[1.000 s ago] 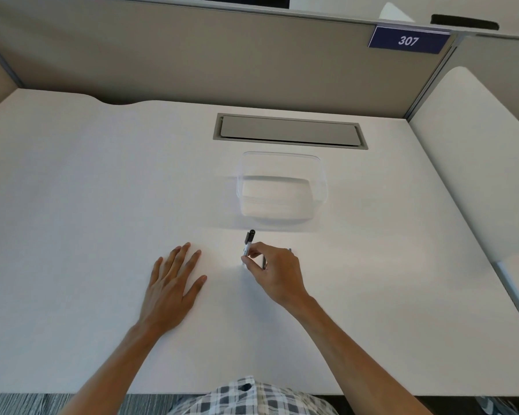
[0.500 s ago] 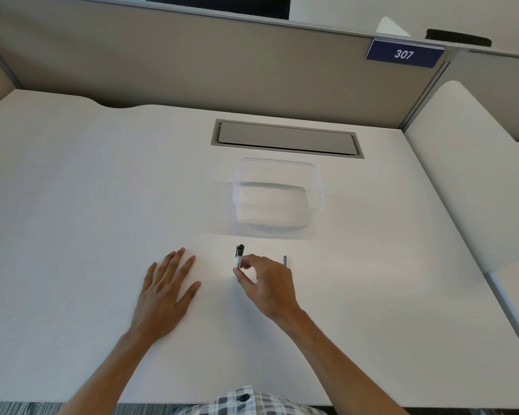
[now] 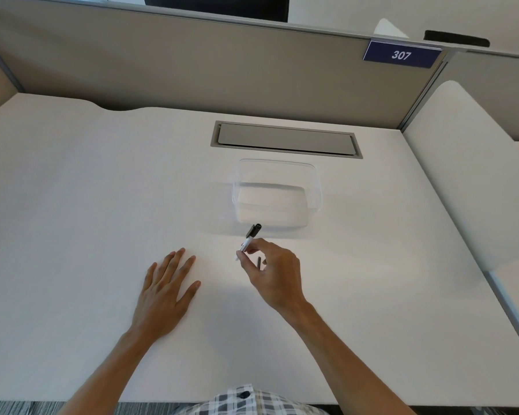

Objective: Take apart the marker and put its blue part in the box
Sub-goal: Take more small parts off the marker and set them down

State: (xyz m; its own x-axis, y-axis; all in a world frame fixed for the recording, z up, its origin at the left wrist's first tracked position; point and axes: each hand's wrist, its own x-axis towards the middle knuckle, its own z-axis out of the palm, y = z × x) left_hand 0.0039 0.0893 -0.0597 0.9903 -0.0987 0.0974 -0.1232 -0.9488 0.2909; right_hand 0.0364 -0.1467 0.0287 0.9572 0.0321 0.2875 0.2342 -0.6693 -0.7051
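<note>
My right hand (image 3: pixel 274 272) pinches a marker (image 3: pixel 249 239) between thumb and fingers, just above the desk. The marker has a white barrel and a dark cap that points up and away, toward the box. A thin dark piece (image 3: pixel 259 262) shows between the fingers of the same hand; I cannot tell what it is. The clear plastic box (image 3: pixel 277 193) stands open on the desk right behind the marker's cap. Flat on the desk to the left lies my left hand (image 3: pixel 165 295), fingers spread, holding nothing.
A grey cable hatch (image 3: pixel 285 139) is set into the white desk (image 3: pixel 72 220) behind the box. Beige partition walls (image 3: pixel 192 64) close the back, with a blue sign reading 307 (image 3: pixel 401 55). Another desk surface (image 3: pixel 474 181) adjoins at the right.
My right hand has lifted the marker slightly and tilted its cap toward the box. The left hand stays flat in place. The view has shifted a little.
</note>
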